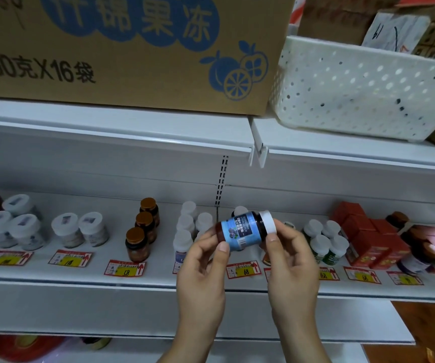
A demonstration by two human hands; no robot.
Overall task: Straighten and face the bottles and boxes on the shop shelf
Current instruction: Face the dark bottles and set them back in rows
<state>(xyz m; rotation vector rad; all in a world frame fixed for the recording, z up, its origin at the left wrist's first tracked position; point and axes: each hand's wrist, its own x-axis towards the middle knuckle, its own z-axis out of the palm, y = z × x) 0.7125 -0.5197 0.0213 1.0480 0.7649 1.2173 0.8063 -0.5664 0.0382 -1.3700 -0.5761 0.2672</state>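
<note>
A dark bottle with a blue label (240, 230) and a white cap lies on its side in the air in front of the white shelf (80, 280). My left hand (203, 260) pinches its base end. My right hand (288, 254) grips the white cap end. Behind them on the shelf stand white-capped bottles (187, 231), amber bottles with brown caps (143, 229), green-labelled bottles (326, 244) and red boxes (368, 239). Part of the row behind my hands is hidden.
A large cardboard carton (132, 48) and a white perforated basket (355, 93) sit on the shelf above. White-lidded jars (14, 226) stand at the left. Red and yellow price tags (124, 268) line the shelf's front edge. More goods show on the shelf below.
</note>
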